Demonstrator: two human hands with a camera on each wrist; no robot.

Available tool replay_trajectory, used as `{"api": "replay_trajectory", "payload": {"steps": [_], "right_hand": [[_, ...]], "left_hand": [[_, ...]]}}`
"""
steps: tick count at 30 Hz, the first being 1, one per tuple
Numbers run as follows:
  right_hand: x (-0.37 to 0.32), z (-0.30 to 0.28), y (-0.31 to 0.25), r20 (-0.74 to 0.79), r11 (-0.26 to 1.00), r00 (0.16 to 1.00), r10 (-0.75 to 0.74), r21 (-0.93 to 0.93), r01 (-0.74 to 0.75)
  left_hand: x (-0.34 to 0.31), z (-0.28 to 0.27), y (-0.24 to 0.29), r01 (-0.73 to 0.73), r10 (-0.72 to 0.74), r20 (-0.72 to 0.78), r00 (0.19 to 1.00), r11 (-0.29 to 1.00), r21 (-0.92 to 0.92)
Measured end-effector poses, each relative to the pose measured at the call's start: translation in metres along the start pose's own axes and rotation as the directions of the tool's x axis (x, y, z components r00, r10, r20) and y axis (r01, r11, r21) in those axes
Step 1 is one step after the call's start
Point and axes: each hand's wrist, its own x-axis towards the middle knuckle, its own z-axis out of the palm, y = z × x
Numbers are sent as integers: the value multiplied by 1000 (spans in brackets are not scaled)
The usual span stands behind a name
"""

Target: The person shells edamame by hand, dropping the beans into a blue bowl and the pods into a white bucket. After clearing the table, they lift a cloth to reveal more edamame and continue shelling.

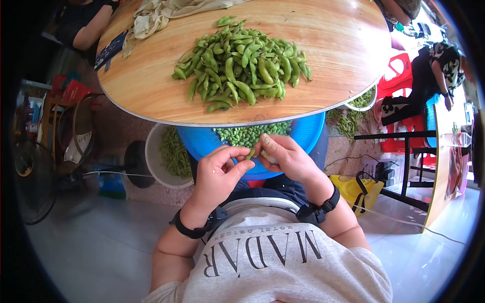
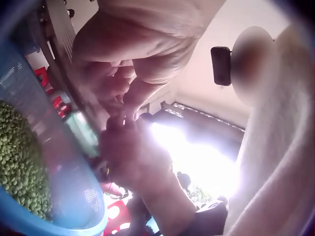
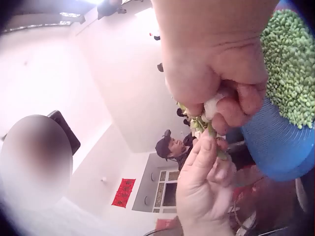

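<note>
Pod (image 1: pixel 251 153) mostly hidden between left hand (image 1: pixel 217 174) and right hand (image 1: pixel 285 159)

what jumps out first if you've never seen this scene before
A heap of green pods fills the middle of the round wooden table. Just below its edge, the left hand and right hand pinch one pod over a blue basin of shelled beans.
</note>
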Motion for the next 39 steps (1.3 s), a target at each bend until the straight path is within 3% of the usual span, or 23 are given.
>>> {"api": "replay_trajectory", "payload": {"steps": [2,5,8,13,16,18,21,24,27,30,34,38,39], "right_hand": [[1,1,3,60,998,998,13,53,-17],[0,9,-3,-16,996,1000,26,90,-24],[2,3,1,76,998,997,10,60,-14],[2,10,2,-48,998,999,26,-51,-28],[4,9,14,-46,995,996,-81,51,83],[1,11,9,-87,991,989,-120,-72,114],[7,10,16,-118,971,971,-207,-144,190],[9,10,18,-158,946,953,-260,-237,219],[11,7,24,-199,892,909,-365,-353,281],[5,7,18,-188,868,906,-379,-413,277],[7,1,25,-130,765,855,-502,-529,368],[10,-1,32,-99,642,828,-552,-685,345],[10,-2,32,-100,682,833,-545,-630,371]], "left_hand": [[0,0,4,-42,43,-7,999,996,83],[0,-1,5,-81,80,12,997,983,164],[-1,0,4,-144,147,-2,989,967,211],[0,3,5,-289,319,-21,948,883,369],[-2,10,1,-253,299,-86,950,904,345],[-2,15,4,-229,283,-112,953,909,348],[0,18,-13,-242,285,-121,951,928,284],[1,22,-20,-131,153,-146,977,980,151],[4,21,-25,-51,62,-93,994,992,115],[7,21,-22,-26,30,-45,999,995,93],[11,24,-20,113,-124,-49,991,977,-181],[18,27,-38,178,-225,-52,973,873,-455],[19,28,-42,185,-243,-49,969,840,-511]]}}
